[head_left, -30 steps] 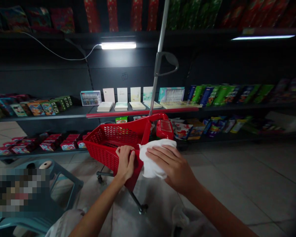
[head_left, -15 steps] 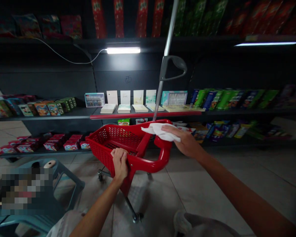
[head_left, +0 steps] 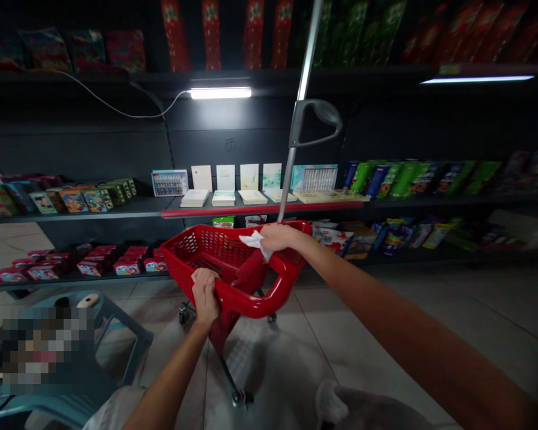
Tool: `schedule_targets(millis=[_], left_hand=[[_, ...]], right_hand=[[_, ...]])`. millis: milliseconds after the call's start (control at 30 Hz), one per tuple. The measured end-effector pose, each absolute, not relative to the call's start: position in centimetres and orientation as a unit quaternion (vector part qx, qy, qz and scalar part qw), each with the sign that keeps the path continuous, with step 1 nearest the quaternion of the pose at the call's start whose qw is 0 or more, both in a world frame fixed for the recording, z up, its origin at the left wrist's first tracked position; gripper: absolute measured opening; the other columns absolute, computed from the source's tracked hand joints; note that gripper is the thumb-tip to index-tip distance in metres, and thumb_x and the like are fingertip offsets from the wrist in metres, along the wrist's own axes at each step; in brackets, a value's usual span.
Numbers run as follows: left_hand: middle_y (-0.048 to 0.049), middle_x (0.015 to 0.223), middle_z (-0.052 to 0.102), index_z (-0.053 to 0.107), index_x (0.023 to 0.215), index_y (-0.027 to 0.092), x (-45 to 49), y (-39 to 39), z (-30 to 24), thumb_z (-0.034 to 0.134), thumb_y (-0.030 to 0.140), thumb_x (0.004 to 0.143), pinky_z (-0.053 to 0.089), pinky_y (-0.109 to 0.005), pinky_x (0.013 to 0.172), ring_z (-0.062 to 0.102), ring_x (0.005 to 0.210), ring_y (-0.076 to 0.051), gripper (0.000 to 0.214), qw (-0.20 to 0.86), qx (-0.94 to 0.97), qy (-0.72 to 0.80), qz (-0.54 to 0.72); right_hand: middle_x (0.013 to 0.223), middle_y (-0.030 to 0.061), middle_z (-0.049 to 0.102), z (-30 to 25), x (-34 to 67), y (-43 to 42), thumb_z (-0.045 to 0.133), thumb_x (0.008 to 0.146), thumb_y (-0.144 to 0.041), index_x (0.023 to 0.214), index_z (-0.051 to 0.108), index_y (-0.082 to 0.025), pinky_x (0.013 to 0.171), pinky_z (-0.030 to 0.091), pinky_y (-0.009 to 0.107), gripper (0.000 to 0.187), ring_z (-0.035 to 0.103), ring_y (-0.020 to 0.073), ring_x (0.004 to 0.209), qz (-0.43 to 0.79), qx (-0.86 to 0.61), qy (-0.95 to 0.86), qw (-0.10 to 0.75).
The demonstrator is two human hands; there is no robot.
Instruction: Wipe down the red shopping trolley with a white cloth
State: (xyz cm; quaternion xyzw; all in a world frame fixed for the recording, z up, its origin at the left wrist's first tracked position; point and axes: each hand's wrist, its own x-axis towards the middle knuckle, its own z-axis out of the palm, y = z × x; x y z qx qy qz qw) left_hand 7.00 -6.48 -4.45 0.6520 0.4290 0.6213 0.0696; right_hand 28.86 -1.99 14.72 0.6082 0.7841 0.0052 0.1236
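The left hand (head_left: 205, 295) is curled in a narrow, firm grip around the near rim of a small red plastic shopping cart (head_left: 183, 254), its fingers hooked over the top edge and its thumb on the inner side. The right hand (head_left: 280, 237) reaches across to the far rim of the cart, close to the thick red handle (head_left: 269, 303), and presses a crumpled white cloth (head_left: 253, 240) there, with the palm and fingers closed over it. A corner of the cloth pokes out past the hand, over the mesh interior of the cart, while the rest is hidden beneath the hand. The cart stands on the grey tile floor (head_left: 372, 334) on small castors (head_left: 238, 397), tilted slightly toward the person, and a slim metal pole (head_left: 301, 101) rises from its far end to a grey loop grip (head_left: 316, 116). Just beyond the cart runs a dark shelf with a red front edge (head_left: 260, 209) — it holds small stacks of notebooks (head_left: 223, 198) and boxed paint sets (head_left: 169, 183). Left of the cart, a lower shelf carries red-and-white packets (head_left: 98, 263), and colourful boxes (head_left: 80, 199) sit on the shelf above them. Nearer the person, also left of the cart, stands a teal plastic stool (head_left: 125, 334) — whatever lies on it is pixelated and cannot be made out.
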Motion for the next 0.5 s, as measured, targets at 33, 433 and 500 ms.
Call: schedule_targets(millis=[33,433,500], left_hand=[[-0.0026,0.075,0.062,0.055,0.073,0.024,6.8,-6.4,-4.4,0.028,0.042,0.101,0.041,-0.040,0.091,0.058,0.080,-0.021,0.042,0.074,0.652,0.431,0.620],[-0.0057,0.075,0.063,0.055,0.068,0.023,3.7,-3.7,-3.9,0.035,0.045,0.093,0.046,-0.038,0.082,0.058,0.079,-0.022,0.039,0.165,0.653,0.436,0.597],[-0.0060,0.077,0.063,0.056,0.070,0.023,3.2,-3.3,-4.2,0.035,0.045,0.091,0.046,-0.037,0.082,0.058,0.080,-0.023,0.038,0.178,0.653,0.434,0.595]], right_hand=[[0.118,0.0244,0.075,14.7,27.8,-2.6,0.052,0.092,-0.021,0.121,0.075,-0.006,0.081,0.057,0.033,0.040,0.074,0.0313,0.105,0.005,0.588,0.799,0.124],[0.104,0.0114,0.078,11.5,28.5,-12.0,0.054,0.098,-0.018,0.121,0.069,-0.014,0.088,0.056,0.034,0.028,0.074,0.0219,0.094,-0.027,0.313,0.944,-0.101],[0.111,0.0122,0.077,10.6,29.9,-12.0,0.055,0.098,-0.016,0.124,0.067,-0.013,0.098,0.055,0.038,0.029,0.072,0.0223,0.105,0.012,0.257,0.956,-0.144]])
